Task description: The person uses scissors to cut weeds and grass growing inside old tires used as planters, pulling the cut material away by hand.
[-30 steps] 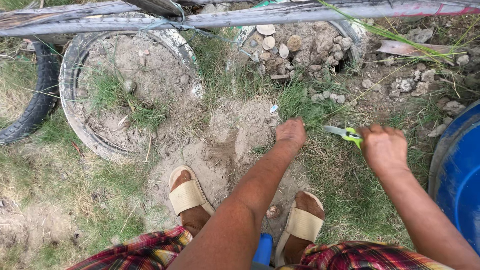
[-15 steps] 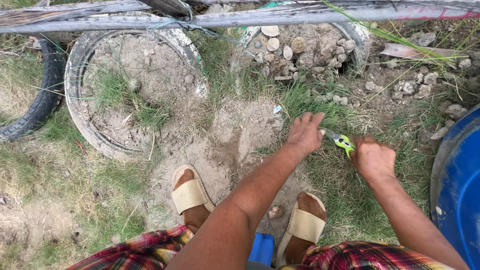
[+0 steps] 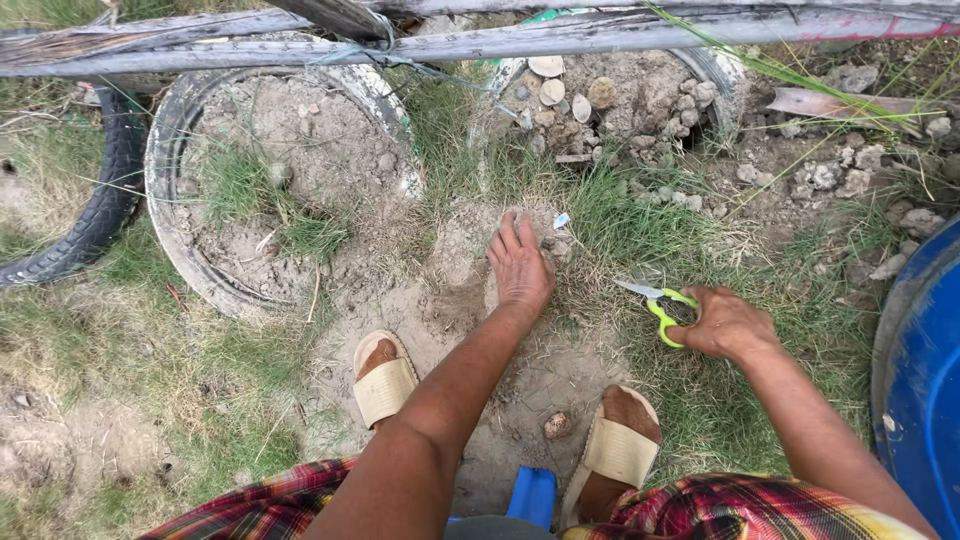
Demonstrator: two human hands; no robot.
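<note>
Fingers (image 3: 515, 235) now flat on soil (image 3: 470, 300)

Yellow-green-handled scissors (image 3: 662, 308), blue barrel (image 3: 920, 380), red plaid cloth (image 3: 740, 505).

Head view, single camera, looking steeply down from above our own lap.

We see only one view, so no second view overlaps it. The lens faces the ground ahead of our feet, with our knees and plaid cloth (image 3: 720, 510) at the bottom edge and a grey pole (image 3: 480, 45) crossing the top edge as the far limit. The left hand (image 3: 520, 268) and right hand (image 3: 727, 325) sit near mid-frame, close to the camera. The frame spans from a black tyre (image 3: 95, 215) at left to a blue barrel (image 3: 925, 390) cut off at right.
</note>
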